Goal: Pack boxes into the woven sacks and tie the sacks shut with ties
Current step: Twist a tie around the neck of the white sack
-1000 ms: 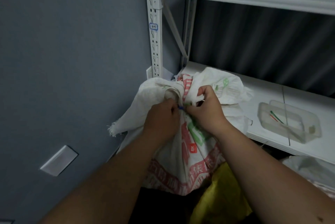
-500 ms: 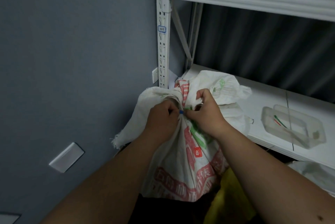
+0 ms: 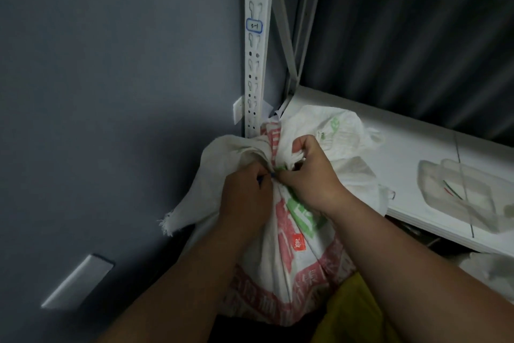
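Landmark: woven sack [image 3: 292,253], white w/ red and green print, standing in front of the white shelf [image 3: 411,148], its gathered neck up by the shelf upright [image 3: 257,64]. Left of sack: grey wall w/ a white plate [image 3: 78,281]. Left hand [image 3: 244,192] at the neck's left side, fingers curled tight on the bunched cloth; a bit of blue tie [image 3: 271,175] shows at its fingertips. Right hand [image 3: 308,173] at the neck's right side, fingers pinching folds. Right of sack, on the shelf: clear plastic tray [image 3: 461,192] w/ red and green ties inside.
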